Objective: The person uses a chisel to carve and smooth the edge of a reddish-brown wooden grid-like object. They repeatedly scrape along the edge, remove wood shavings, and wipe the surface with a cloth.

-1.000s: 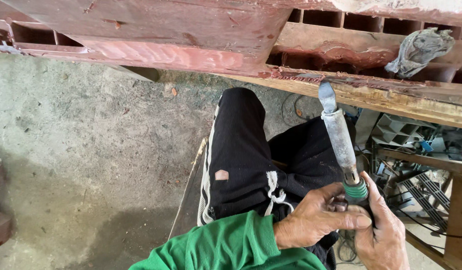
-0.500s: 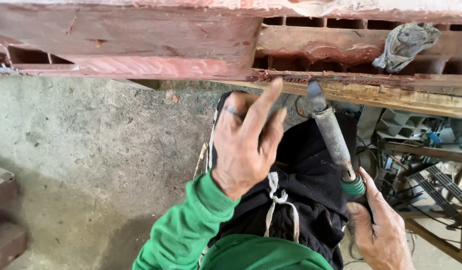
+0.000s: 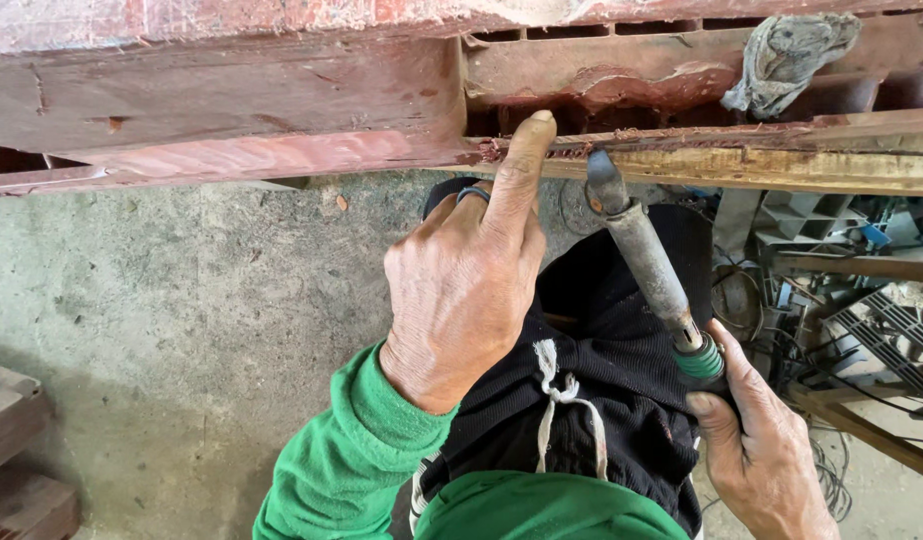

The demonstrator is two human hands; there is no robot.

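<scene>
My left hand (image 3: 461, 290) is raised to the beam (image 3: 281, 110), a long reddish wooden member running across the top of the view. The hand is open and holds nothing: the index finger (image 3: 521, 165) is extended and its tip touches the beam's lower edge, where red fibres are frayed; the other fingers are loosely curled below the beam. A ring sits on one curled finger. My right hand (image 3: 761, 450) is below the beam and to the right, closed around the handle of the tool (image 3: 646, 260). The tool has a worn grey metal shaft with a green collar (image 3: 701, 358) at the handle end. It slants up to the left from my grip, and its tip lies at the beam's lower edge, just beside my left index finger. Whether the tip touches the wood, I cannot tell. A grey rag (image 3: 786, 60) hangs on the beam, to the right of the tool tip. Beneath the beam lie my black trousers (image 3: 601, 400) with a white drawstring, my green sleeve (image 3: 361, 450), and the concrete floor (image 3: 181, 300). Metal scrap (image 3: 841, 300) lies under the beam's right end.
</scene>
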